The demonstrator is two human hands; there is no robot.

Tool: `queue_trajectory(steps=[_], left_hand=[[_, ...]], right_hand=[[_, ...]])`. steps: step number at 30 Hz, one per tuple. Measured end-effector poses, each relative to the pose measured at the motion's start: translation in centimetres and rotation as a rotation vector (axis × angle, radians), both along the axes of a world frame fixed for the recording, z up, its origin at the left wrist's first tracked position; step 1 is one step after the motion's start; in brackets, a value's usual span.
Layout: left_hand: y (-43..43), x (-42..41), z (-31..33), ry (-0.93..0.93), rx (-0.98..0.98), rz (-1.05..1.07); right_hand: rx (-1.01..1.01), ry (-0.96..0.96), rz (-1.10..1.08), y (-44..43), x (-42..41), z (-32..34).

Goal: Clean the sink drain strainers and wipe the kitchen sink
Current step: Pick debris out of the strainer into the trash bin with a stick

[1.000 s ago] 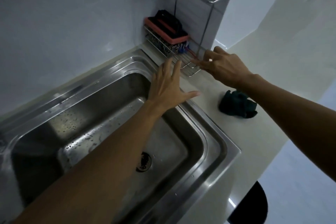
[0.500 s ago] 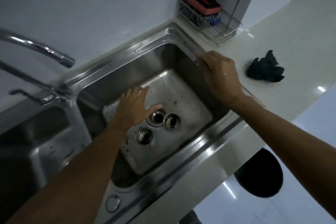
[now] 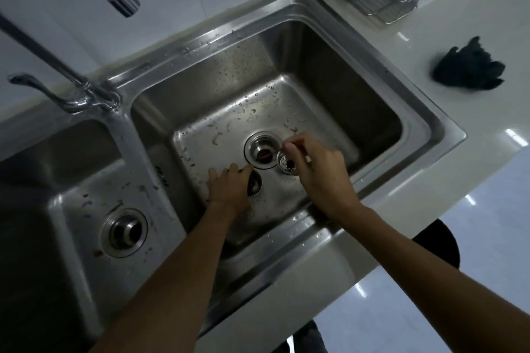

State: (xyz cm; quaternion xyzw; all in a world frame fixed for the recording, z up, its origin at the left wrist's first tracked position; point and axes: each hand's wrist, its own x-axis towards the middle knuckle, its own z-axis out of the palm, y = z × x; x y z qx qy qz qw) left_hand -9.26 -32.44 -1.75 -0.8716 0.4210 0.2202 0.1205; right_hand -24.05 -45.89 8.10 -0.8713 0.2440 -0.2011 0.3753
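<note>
Double-bowl stainless sink (image 3: 424,135): right bowl in use, floor wet w/ droplets and small debris specks; left bowl drain (image 3: 124,232) fitted, untouched. Open drain (image 3: 262,152) sits mid-floor of right bowl, basket removed, so nothing guards the hole. Left hand (image 3: 229,189) rests palm-down on bowl floor, fingers curled over the near-left strainer (image 3: 254,184); contact at its rim, but whether it is gripped cannot be told. Right hand (image 3: 318,169) is pinched shut, thumb and forefinger on what looks like a thin stick, tip toward the open drain; exact item unclear. Second strainer (image 3: 286,163) lies just right of the drain, partly under right hand. Risks: (1) wet steel is slick, so a strainer nudged sideways could slide into the open drain; (2) debris flicked loose falls straight down the unguarded hole, causing a clog; (3) thin tool may slip from the pinch and drop in. Dark cloth (image 3: 470,69) lies on counter, far right, well apart; wipe step not yet begun.
</note>
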Motion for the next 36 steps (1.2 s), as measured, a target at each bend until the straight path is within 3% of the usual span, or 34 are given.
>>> queue_trajectory(steps=[5,9,13,18,26,33,36], left_hand=[[-1.7,-0.2,4.7,0.053,-0.294,0.103],[-6.1,-3.0,11.6,0.138,-0.568,0.101],[-13.2,-10.2,16.5,0.128,-0.83,-0.057],[-22.2,-22.6,17.2,0.178,-0.915,-0.26],[-32.6,-40.1,6.2,0.318,-0.92,-0.324],[-34.3,-45.0,-11.5,0.319,-0.757,-0.32],[-33.1,-45.4,-18.2,0.349,-0.677,-0.374]], right_hand=[[0.11,-0.064,-0.12,-1.8,-3.1,2.5],[0.296,-0.239,-0.28,-4.2,-7.3,6.7],[0.289,-0.394,-0.451,-7.0,-14.0,9.5],[0.23,-0.437,-0.711,-11.7,-24.7,9.1],[0.191,-0.202,-0.893,-19.4,-40.3,-2.5],[0.249,-0.014,-0.856,-20.3,-44.6,-19.5],[0.309,-0.018,-0.947,-18.2,-45.2,-26.4]])
